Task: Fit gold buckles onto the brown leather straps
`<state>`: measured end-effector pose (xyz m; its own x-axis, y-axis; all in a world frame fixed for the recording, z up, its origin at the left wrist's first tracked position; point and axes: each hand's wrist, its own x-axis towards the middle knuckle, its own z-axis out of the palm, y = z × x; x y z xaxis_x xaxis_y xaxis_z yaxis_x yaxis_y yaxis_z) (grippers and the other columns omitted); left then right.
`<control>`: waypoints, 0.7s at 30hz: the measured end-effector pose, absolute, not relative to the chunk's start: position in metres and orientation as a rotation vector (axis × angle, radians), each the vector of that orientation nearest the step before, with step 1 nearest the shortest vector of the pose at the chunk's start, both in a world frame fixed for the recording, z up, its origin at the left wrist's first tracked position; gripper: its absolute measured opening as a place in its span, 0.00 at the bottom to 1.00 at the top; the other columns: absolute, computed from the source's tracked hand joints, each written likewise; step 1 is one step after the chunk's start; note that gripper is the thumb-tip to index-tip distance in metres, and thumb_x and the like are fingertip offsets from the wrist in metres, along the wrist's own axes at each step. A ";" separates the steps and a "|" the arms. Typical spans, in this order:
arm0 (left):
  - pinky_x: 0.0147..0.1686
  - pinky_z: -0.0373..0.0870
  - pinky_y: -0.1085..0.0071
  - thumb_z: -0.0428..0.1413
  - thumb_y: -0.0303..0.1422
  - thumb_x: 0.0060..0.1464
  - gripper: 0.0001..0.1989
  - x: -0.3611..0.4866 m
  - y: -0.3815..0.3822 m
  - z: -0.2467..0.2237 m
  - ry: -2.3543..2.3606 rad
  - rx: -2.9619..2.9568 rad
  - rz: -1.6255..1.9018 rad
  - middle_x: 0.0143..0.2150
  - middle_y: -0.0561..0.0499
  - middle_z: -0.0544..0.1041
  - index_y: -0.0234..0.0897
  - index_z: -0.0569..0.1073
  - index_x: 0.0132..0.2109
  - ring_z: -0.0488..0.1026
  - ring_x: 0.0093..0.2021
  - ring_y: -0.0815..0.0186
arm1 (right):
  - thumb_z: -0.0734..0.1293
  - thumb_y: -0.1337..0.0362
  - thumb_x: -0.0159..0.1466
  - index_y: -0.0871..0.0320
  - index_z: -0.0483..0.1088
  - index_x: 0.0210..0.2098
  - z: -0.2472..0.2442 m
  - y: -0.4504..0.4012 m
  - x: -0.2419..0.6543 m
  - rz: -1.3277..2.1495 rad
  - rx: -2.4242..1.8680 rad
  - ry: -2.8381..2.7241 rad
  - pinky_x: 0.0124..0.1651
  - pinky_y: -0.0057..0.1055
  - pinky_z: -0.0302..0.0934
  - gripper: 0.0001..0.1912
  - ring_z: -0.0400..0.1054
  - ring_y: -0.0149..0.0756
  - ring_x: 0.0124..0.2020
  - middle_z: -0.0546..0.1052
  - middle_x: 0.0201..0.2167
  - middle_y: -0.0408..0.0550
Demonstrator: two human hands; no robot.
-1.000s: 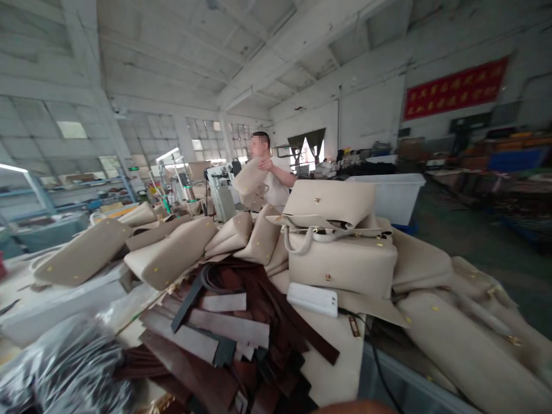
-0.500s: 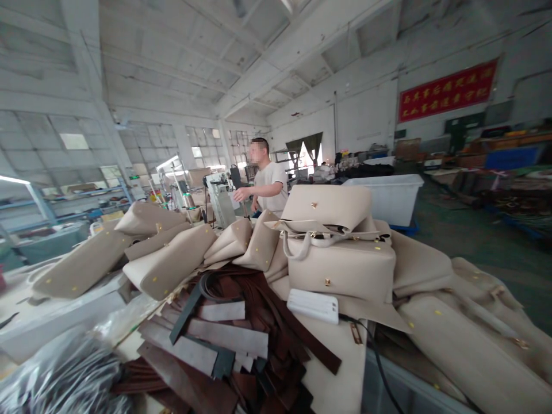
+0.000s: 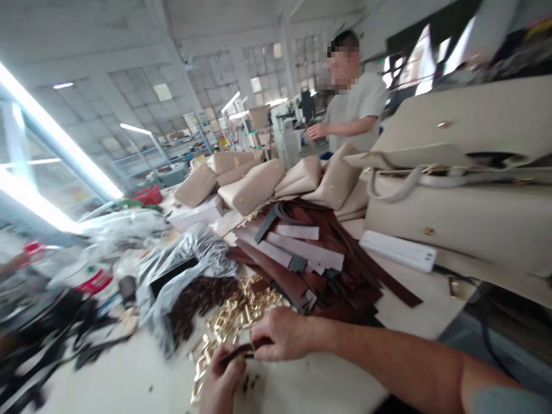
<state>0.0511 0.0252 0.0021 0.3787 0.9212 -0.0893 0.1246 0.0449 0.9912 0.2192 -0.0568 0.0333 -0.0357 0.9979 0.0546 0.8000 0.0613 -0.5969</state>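
Both hands are low in the view, over the table beside a heap of gold metal buckles (image 3: 241, 313). My left hand (image 3: 221, 376) pinches one end of a dark brown strap (image 3: 241, 349). The fingers of my right hand (image 3: 284, 333) are closed on the strap's other end, where a small gold piece shows between the hands; its exact shape is blurred. Behind the hands lies a pile of brown and grey leather strips (image 3: 302, 253). Small dark bits (image 3: 250, 382) lie on the table under the strap.
Beige handbags (image 3: 457, 213) are stacked at the right, with more behind the strips. A white power strip (image 3: 397, 250) lies before them. Grey plastic bags (image 3: 190, 253) and a red-labelled tub (image 3: 92, 280) are left. A person (image 3: 356, 106) stands at a machine behind.
The view has swung left and down. Both my hands, the strap between them and the gold buckles now show. The bags and the person sit further right.
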 end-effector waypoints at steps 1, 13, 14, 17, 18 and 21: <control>0.24 0.63 0.72 0.66 0.41 0.43 0.14 0.051 0.030 -0.002 0.936 1.412 0.756 0.22 0.55 0.69 0.38 0.71 0.28 0.65 0.23 0.69 | 0.67 0.59 0.62 0.56 0.77 0.37 0.035 -0.058 0.218 0.526 -1.806 -1.898 0.31 0.26 0.49 0.09 0.69 0.32 0.33 0.79 0.31 0.43; 0.26 0.66 0.74 0.65 0.39 0.47 0.14 0.045 0.038 0.008 0.835 1.479 0.669 0.27 0.52 0.76 0.35 0.75 0.36 0.69 0.25 0.70 | 0.66 0.60 0.65 0.58 0.76 0.36 0.044 -0.062 0.207 0.459 -1.970 -1.763 0.32 0.28 0.46 0.09 0.66 0.32 0.31 0.78 0.31 0.47; 0.25 0.65 0.75 0.65 0.39 0.46 0.14 0.044 0.038 0.009 0.842 1.462 0.650 0.26 0.52 0.75 0.35 0.75 0.36 0.68 0.25 0.71 | 0.66 0.61 0.64 0.58 0.76 0.35 0.043 -0.062 0.208 0.451 -1.968 -1.758 0.31 0.28 0.46 0.09 0.66 0.32 0.30 0.78 0.31 0.47; 0.23 0.63 0.77 0.68 0.39 0.42 0.16 0.044 0.039 0.012 0.835 1.352 0.638 0.25 0.54 0.74 0.35 0.75 0.35 0.67 0.23 0.72 | 0.67 0.61 0.63 0.59 0.76 0.34 0.043 -0.062 0.210 0.465 -1.930 -1.727 0.31 0.27 0.45 0.08 0.64 0.31 0.29 0.76 0.28 0.45; 0.23 0.62 0.77 0.69 0.39 0.40 0.17 0.044 0.039 0.012 0.823 1.298 0.640 0.25 0.55 0.73 0.35 0.75 0.35 0.67 0.23 0.73 | 0.67 0.61 0.63 0.59 0.75 0.33 0.044 -0.062 0.212 0.500 -1.901 -1.712 0.31 0.27 0.45 0.08 0.63 0.30 0.29 0.75 0.27 0.44; 0.23 0.63 0.77 0.71 0.39 0.36 0.20 0.044 0.041 0.012 0.780 1.173 0.626 0.24 0.55 0.73 0.34 0.75 0.34 0.66 0.22 0.75 | 0.67 0.60 0.63 0.60 0.75 0.32 0.047 -0.062 0.217 0.701 -1.754 -1.673 0.29 0.25 0.46 0.10 0.61 0.27 0.26 0.71 0.23 0.41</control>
